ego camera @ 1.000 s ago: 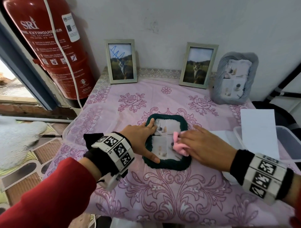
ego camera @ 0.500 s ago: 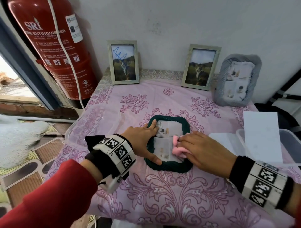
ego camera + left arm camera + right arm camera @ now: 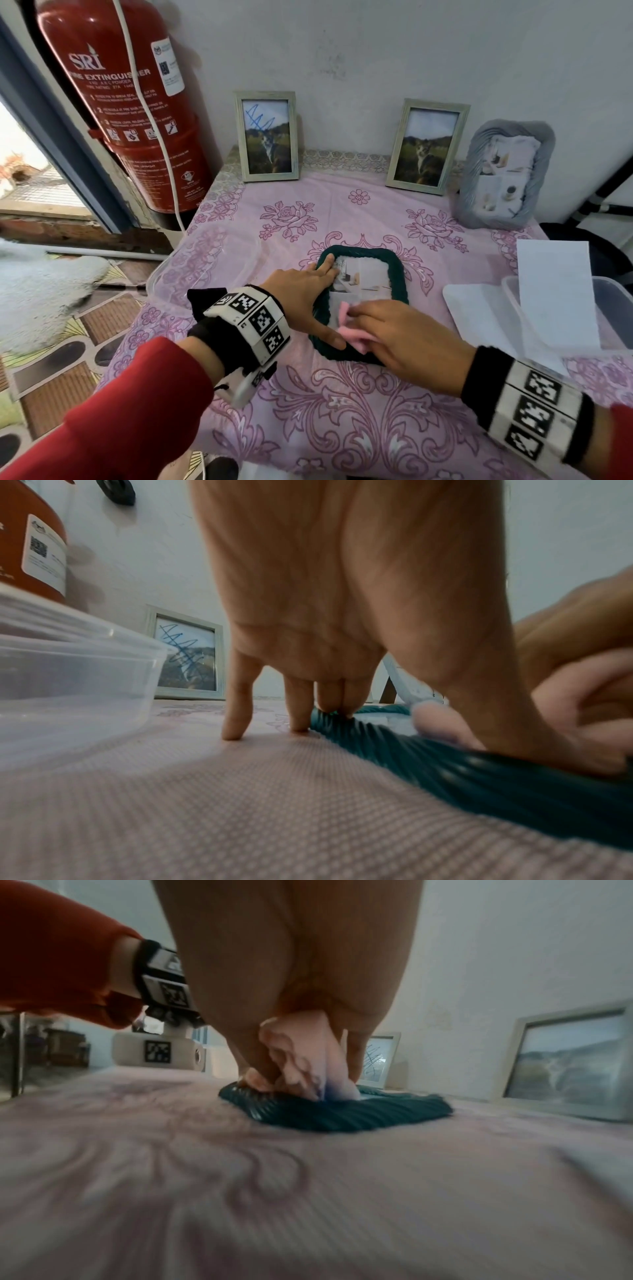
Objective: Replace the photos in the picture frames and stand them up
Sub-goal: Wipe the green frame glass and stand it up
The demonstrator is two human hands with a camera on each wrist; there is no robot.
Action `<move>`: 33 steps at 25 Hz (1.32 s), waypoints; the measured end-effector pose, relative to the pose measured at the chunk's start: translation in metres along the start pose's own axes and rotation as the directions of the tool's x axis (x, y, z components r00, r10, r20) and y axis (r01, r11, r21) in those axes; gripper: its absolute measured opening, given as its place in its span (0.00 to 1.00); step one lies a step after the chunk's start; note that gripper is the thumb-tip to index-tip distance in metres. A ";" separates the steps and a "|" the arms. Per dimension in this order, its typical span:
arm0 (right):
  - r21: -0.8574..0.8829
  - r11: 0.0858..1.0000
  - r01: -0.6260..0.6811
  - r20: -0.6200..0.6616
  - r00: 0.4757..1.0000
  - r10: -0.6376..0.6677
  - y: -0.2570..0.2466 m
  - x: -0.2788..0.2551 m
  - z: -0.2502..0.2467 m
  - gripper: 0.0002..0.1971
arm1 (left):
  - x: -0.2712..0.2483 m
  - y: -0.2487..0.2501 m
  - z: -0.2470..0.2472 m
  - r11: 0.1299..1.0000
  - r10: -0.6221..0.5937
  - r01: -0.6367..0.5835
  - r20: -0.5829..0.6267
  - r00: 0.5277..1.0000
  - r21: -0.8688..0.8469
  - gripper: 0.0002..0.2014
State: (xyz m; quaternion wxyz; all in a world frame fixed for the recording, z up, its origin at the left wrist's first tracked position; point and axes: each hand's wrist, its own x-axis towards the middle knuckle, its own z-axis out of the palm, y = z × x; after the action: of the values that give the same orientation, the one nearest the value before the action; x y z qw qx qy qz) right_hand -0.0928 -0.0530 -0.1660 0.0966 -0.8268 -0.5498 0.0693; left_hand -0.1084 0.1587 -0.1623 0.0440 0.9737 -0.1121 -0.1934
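Observation:
A dark green ribbed picture frame [image 3: 397, 263] lies flat, face up, in the middle of the table with a photo under its glass. My left hand [image 3: 308, 293] presses on its left edge with straight fingers [image 3: 236, 723], the thumb resting on the near rim. My right hand [image 3: 404, 339] grips a crumpled pink cloth [image 3: 352, 337] and holds it against the near part of the glass. In the wrist views the pink cloth [image 3: 301, 1053] is bunched in the fingers on top of the green frame [image 3: 342, 1118].
Against the wall stand a pale frame with a blue scribble [image 3: 267, 137], a second pale frame [image 3: 424, 147] and a grey frame [image 3: 503, 174]. A clear tub [image 3: 205, 260] sits left; a tub with a white sheet [image 3: 555, 294] sits right. Fire extinguisher [image 3: 123, 102] at far left.
My right hand has drawn the pink cloth down the glass toward the frame's near edge. The left hand keeps its place on the frame's left side.

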 end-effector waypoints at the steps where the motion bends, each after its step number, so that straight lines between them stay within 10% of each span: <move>1: -0.034 0.999 -0.018 0.003 1.000 0.018 0.007 -0.009 -0.002 0.17 | 0.000 -0.001 0.000 1.000 0.000 0.000 -0.004 1.000 0.000 0.62; 9: -0.261 0.943 -0.206 0.087 0.968 0.236 0.047 0.048 -0.013 0.25 | 0.002 0.000 0.000 1.000 0.000 0.000 -0.006 1.000 0.016 0.63; 19: -0.100 0.995 0.019 0.101 0.995 -0.009 0.006 -0.002 -0.007 0.16 | 0.001 0.004 0.002 0.999 -0.014 0.015 -0.028 1.000 0.044 0.63; 24: -0.312 0.950 -0.031 0.095 0.993 0.064 0.029 -0.013 -0.020 0.16 | 0.002 0.003 0.002 0.998 -0.009 0.009 -0.010 1.000 0.055 0.63; 33: -0.193 0.974 -0.122 0.044 0.990 0.133 0.025 0.001 -0.012 0.13 | 0.004 0.006 0.001 0.997 -0.021 0.021 0.011 1.000 0.076 0.64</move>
State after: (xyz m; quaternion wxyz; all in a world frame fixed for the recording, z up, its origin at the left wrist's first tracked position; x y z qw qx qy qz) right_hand -0.0673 -0.0624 -0.1600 -0.0027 -0.8635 -0.5022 0.0460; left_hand -0.1064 0.1518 -0.1636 0.0045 0.9746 -0.1094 -0.1953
